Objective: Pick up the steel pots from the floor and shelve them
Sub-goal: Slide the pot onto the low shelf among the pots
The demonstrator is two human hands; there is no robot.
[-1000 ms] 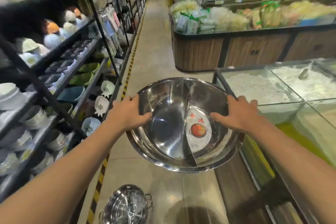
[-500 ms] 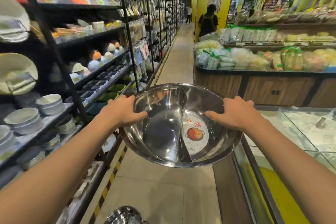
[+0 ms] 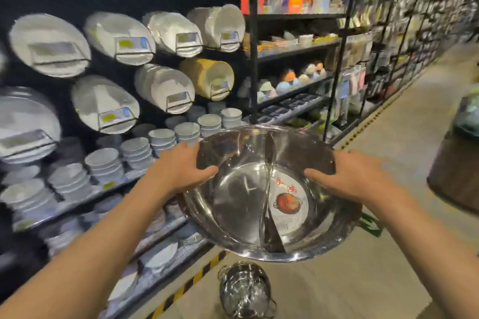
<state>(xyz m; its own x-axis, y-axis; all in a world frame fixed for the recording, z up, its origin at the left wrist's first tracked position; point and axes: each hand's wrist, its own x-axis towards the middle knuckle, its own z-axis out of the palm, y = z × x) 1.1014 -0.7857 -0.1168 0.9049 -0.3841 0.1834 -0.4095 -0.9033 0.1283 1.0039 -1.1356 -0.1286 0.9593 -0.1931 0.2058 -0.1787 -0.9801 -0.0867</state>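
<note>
- Head view shows us carrying the divided steel pot in mid-air with both hands, so we judge the step in hand to be the carry toward the shelving, with the pick-up of this pot done and the placing not yet begun.
- Our left hand grips the pot's left rim, thumb curled inside the bowl and fingers hidden beneath it; our right hand grips the right rim the same way.
- The pot is tilted, its far rim raised, so its curved divider and the round paper label in its right half face us.
- To the left of the pot and beyond it stands the black shelf rack, with stacked white bowls just left of the pot and plates in wire holders above them.
- Below the pot, on the floor, a second steel pot with side handles waits beside the yellow-and-black floor tape.
- Our next move, as we judge it, calls for finding a free shelf space wide enough for this pot; none is plainly visible among the crockery here.
- Levelling the pot before sliding it in would keep it from knocking the bowl stacks.
</note>
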